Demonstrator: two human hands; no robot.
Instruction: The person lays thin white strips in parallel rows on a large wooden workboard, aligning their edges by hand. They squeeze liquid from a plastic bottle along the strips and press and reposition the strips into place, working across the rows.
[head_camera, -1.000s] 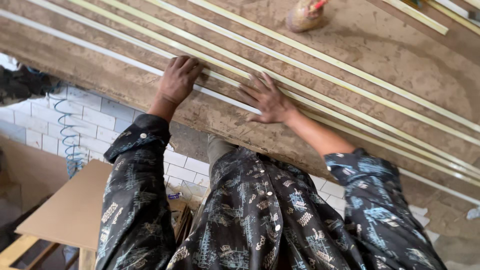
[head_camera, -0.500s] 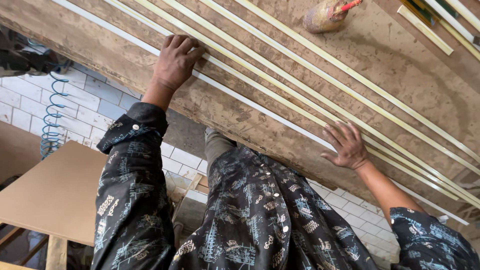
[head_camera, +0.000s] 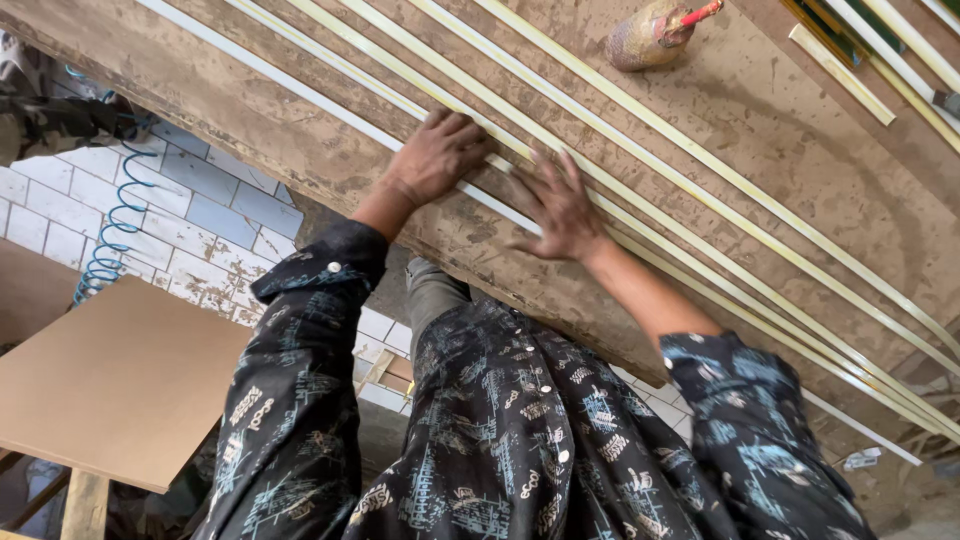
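Observation:
Several long, thin pale yellow strips (head_camera: 700, 160) lie side by side, slanting across a brown, dusty workbench top (head_camera: 780, 120). My left hand (head_camera: 440, 155) sits on the nearest strips with its fingers curled down onto a pale strip. My right hand (head_camera: 560, 205) lies just to the right of it, fingers spread flat across the same strips. The two hands are nearly touching. Both arms wear dark patterned sleeves.
A dusty bottle with a red nozzle (head_camera: 655, 30) lies on the bench beyond the strips. More strips (head_camera: 850, 65) lie at the top right. Below the bench edge are a blue coiled hose (head_camera: 110, 230), a brown fibreboard panel (head_camera: 110, 380) and white tiles (head_camera: 50, 200).
My right hand slid far to the right along the strips, then came back left beside my left hand. My left hand's fingers have curled onto a strip.

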